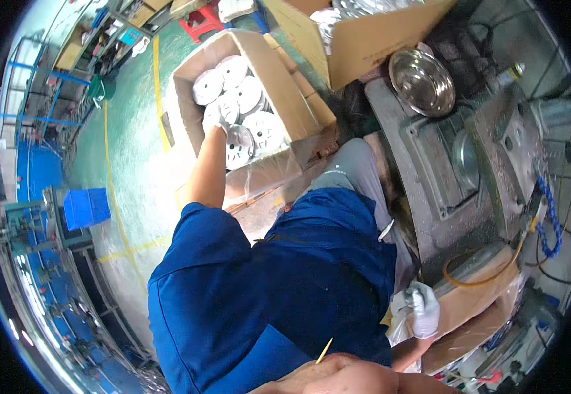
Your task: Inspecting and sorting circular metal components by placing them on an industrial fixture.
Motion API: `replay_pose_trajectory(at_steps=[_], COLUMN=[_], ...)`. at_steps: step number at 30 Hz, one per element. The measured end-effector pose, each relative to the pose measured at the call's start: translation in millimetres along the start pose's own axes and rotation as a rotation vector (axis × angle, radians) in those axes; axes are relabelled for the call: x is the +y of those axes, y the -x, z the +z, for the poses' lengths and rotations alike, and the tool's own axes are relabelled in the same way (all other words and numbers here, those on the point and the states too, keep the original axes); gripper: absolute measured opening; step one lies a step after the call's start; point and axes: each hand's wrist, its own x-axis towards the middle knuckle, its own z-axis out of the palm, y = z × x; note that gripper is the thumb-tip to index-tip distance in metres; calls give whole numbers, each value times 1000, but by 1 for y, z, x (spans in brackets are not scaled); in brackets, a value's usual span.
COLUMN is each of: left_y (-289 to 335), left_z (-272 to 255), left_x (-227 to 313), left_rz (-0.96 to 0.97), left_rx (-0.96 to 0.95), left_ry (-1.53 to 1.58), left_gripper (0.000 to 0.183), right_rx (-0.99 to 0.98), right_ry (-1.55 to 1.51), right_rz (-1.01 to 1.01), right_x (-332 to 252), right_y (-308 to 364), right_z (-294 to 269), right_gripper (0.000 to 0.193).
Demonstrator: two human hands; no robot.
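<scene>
My left arm stretches forward into an open cardboard box point(279, 85) holding several round, pale metal discs point(262, 131) with holes in them. My left hand point(215, 119), in a white glove, is over the discs at the box's left side and appears to touch one of them. Its fingers blend into the bright discs, so their grip does not show. Down at my right side, my right hand point(424, 312), also in a white glove, has its fingers curled. A whitish, crumpled thing point(400, 314) lies against those fingers; its kind is unclear.
At my right stands a wet metal machine bed point(397, 157) with a square die and a round piece. A shiny steel bowl point(422, 82) rests at its far end, beside another cardboard box point(384, 49). A blue crate point(86, 208) and shelving are on the left.
</scene>
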Motion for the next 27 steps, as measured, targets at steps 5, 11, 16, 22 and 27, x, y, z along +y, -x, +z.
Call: replay_pose_trajectory(at_steps=[5, 11, 16, 22, 27], left_y=[6, -15, -39, -61, -71], left_z=[-53, -64, -55, -44, -45], left_x=[21, 51, 55, 50, 48], left_rz=[-240, -495, -548, -675, -683], left_rx=[204, 64, 28, 40, 4], left_ry=[174, 1437, 1520, 1719, 1776], left_gripper=[59, 55, 48, 42, 38], right_rx=[22, -27, 21, 47, 20], right_ry=[27, 20, 133, 200, 219], right_rz=[-73, -28, 61, 24, 26], right_x=[-10, -22, -19, -25, -33], right_y=[-19, -32, -25, -19, -25], right_z=[-6, 12, 18, 24, 27], right_gripper=[40, 39, 39, 37, 37])
